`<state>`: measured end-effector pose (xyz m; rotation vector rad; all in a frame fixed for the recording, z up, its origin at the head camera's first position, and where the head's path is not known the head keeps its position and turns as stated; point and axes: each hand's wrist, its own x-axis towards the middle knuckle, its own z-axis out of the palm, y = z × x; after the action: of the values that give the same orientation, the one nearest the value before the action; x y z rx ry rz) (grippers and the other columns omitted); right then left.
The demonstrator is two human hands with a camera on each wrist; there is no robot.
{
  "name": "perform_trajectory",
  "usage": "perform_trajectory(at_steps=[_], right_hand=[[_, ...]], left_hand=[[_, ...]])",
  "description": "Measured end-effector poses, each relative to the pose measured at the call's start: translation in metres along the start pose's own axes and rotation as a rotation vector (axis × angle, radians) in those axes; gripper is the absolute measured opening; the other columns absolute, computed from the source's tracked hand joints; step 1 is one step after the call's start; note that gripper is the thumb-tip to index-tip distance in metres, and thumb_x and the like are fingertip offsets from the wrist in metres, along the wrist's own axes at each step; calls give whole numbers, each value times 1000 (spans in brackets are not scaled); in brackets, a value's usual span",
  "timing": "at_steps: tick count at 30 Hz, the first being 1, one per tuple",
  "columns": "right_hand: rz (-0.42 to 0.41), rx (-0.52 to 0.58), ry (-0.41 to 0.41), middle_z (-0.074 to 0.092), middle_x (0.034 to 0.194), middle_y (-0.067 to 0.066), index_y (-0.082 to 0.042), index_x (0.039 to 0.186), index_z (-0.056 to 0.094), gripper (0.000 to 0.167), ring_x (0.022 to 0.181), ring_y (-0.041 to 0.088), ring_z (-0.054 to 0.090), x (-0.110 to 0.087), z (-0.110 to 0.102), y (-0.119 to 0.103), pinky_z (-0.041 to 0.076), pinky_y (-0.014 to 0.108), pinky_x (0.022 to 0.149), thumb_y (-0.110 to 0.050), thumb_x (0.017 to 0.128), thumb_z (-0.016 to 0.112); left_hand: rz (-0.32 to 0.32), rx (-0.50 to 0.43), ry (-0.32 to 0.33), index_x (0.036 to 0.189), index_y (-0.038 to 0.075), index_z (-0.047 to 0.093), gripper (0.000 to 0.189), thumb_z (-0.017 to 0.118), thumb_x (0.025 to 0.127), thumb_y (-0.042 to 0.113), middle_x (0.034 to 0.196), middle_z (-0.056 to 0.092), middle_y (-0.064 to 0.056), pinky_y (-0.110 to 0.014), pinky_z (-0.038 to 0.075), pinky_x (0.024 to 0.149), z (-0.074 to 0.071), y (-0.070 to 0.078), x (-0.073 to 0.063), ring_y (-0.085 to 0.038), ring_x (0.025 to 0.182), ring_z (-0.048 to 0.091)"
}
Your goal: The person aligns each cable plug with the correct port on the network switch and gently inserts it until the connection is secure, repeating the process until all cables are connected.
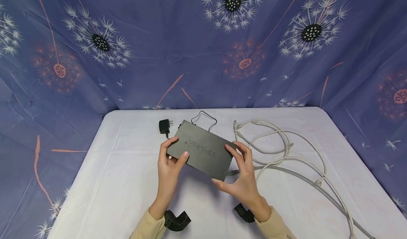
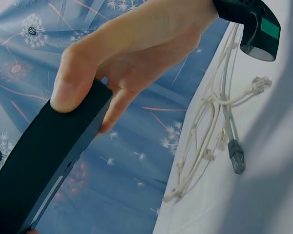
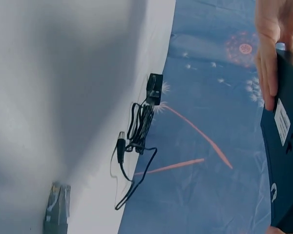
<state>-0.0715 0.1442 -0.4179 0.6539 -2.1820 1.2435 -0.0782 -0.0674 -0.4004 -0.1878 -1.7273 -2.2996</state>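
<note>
A dark grey TP-LINK network switch [image 1: 203, 145] is held up above the white table, tilted, with its raised lettering upside down to me. My left hand [image 1: 169, 168] grips its left end, thumb on the lettered face. On the other end, my right hand [image 1: 245, 177] holds it between thumb and fingers at the edge and corner. A white label [image 3: 282, 122] shows on the underside in the right wrist view. Across the switch [image 2: 51, 146] in the left wrist view lies the right thumb [image 2: 67, 92].
Behind the switch lie a black power adapter [image 1: 164, 126] and its thin cord [image 1: 208, 115]. Coiled white network cables [image 1: 283, 136] spread over the right side, beside a thicker grey cable [image 1: 302, 178] whose plug [image 2: 237, 158] points toward the hands. A patterned blue curtain [image 1: 178, 48] surrounds the table.
</note>
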Motion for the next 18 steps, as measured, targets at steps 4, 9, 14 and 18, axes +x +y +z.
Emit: perform_trajectory(at_steps=[4,9,14,18], right_hand=[[3,4,24,33,140,21,-2,136,51,83,127,37,32,0,4,-4,29,45,102,-52,73,76],[-28,-12,77,34,139,23,0,135,51,82,125,37,34,1,11,-10,27,39,104,-52,76,73],[-17,-44,108,33,138,26,1,136,50,83,123,38,34,0,17,-18,28,30,102,-53,77,73],[61,-57,89,31,140,22,-1,138,48,86,126,36,32,-2,19,-25,31,32,100,-50,74,77]], left_hand=[[13,-8,-2,138,3,39,56,64,88,-5,132,39,-14,-26,49,79,3,-1,-1,-26,104,56],[25,-4,-17,141,5,33,63,64,88,-4,139,33,-13,-28,50,80,9,-3,-2,-30,108,55],[22,2,-24,143,9,30,67,65,88,-2,143,27,-10,-31,51,81,14,-3,-2,-33,110,54],[19,-6,-11,144,11,30,68,66,87,-2,142,29,-10,-32,50,81,17,-1,-1,-34,109,54]])
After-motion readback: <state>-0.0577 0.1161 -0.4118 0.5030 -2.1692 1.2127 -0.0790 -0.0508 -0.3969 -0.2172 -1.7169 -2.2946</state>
